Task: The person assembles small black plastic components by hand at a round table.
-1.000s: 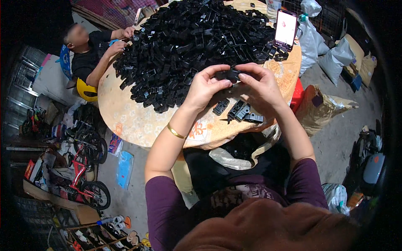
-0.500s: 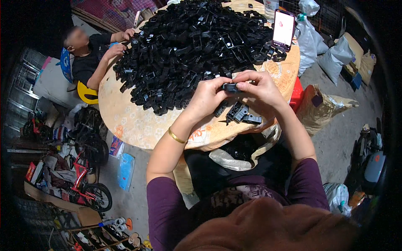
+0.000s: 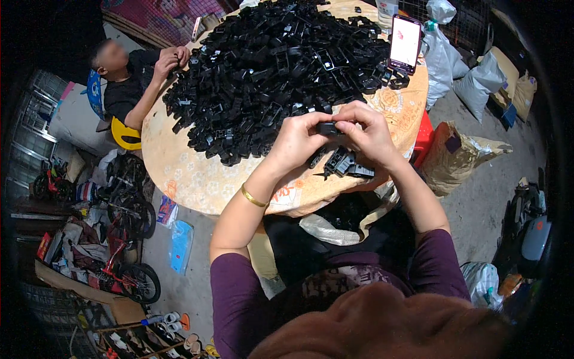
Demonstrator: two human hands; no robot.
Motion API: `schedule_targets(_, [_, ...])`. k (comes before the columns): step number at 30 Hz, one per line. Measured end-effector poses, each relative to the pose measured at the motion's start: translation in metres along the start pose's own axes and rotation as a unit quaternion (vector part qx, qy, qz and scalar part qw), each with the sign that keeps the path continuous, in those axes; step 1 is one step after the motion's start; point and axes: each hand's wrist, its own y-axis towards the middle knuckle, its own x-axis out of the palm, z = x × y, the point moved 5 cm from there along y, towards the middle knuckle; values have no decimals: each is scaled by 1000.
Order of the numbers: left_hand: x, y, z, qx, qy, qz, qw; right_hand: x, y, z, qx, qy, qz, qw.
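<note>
While hands [image 3: 297,137] [image 3: 368,134] pinch plastic [image 3: 327,127] — table edge [image 3: 302,202] curves nearby.

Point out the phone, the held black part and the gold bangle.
Phone [image 3: 405,43]: head view, middle of lit screen.
Held black part [image 3: 326,127]: head view, its visible middle.
Gold bangle [image 3: 253,198]: head view, band's middle.

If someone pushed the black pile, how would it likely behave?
The pile would probably shift and spread, being a heap of many separate pieces. The pieces look hard and shiny, so likely stiff. Their angular outlines suggest they would slide or tumble rather than roll smoothly.
</note>
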Motion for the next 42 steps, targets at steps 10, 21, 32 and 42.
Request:
schedule_targets(10, [1, 1, -5, -62, -257, -4, 964, 2, 4, 22, 185, 76, -57, 978])
schedule_targets(21, [-27, 8, -2, 110, 199, 118, 967, -15, -10, 15, 52, -199, -239, 949])
schedule_targets(32, [-14, 4, -3, 117, 341, 47, 932, -35, 11, 36, 1, -377, -85, 922])
schedule_targets(42, [-51, -16, 2, 23, 348, -104, 931, -31, 5, 27, 18, -354, -108, 929])
